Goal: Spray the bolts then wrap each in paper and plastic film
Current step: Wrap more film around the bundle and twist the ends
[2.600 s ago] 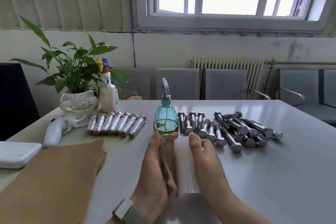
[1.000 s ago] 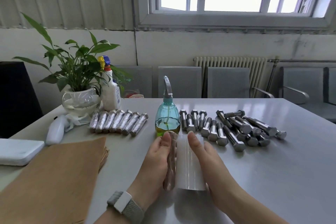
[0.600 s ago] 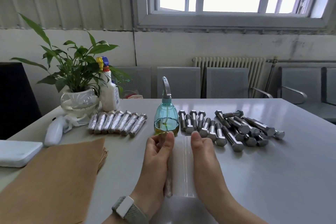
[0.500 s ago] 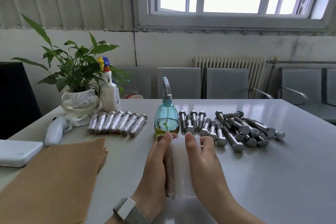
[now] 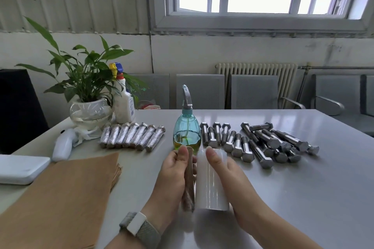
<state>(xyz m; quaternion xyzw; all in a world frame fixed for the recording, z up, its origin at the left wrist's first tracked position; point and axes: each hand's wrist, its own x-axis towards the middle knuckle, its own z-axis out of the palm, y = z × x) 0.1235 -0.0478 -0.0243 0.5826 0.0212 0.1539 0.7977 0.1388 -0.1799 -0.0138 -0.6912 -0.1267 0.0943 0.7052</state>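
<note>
A paper-wrapped bolt (image 5: pixel 188 180) is gripped lengthwise in the left hand (image 5: pixel 172 176), near centre of the bench (image 5: pixel 303 198), just beside a roll of plastic film (image 5: pixel 210 180). The roll is clasped by the right hand (image 5: pixel 226 174), thumb curled over its far end. The bolt is judged heavy and stiff; the paper may slip, so it is best held around mid-shank. The film is judged light, thin and clingy. Bare bolts (image 5: pixel 261 143) lie far right, wrapped bolts (image 5: pixel 132 136) far left.
</note>
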